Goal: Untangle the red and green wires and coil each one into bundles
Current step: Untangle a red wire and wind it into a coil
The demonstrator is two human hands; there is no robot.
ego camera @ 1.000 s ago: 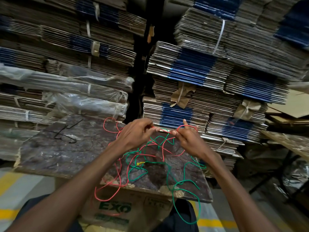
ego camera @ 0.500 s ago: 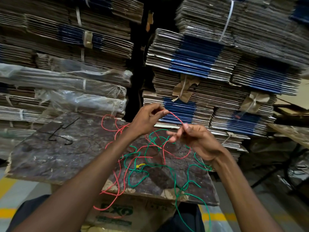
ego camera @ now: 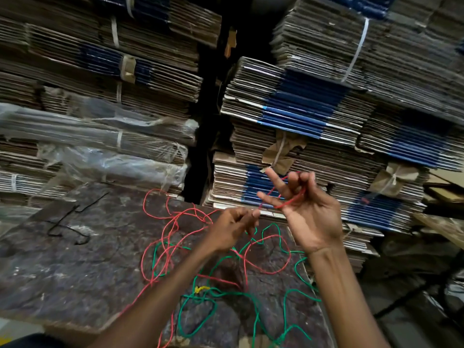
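Note:
A red wire (ego camera: 266, 271) and a green wire (ego camera: 252, 301) lie tangled in loose loops on a dark, worn board (ego camera: 62, 267). My right hand (ego camera: 310, 213) is raised palm up above the board's far right corner, with a turn of the red wire looped around its curled fingers. My left hand (ego camera: 232, 227) sits just left of it and lower, pinching the red wire between thumb and fingertips. A small yellow tie (ego camera: 200, 289) sits on the green wire near the board's front.
Tall stacks of flattened cardboard (ego camera: 313, 109) strapped in bundles rise right behind the board, some wrapped in clear plastic (ego camera: 100, 156) on the left. A thin black wire (ego camera: 67, 227) lies on the board's left part. A cardboard box supports the board underneath.
My right hand has risen and turned palm up, with the red wire now wrapped around its fingers. My left hand has dropped lower, still pinching the red wire.

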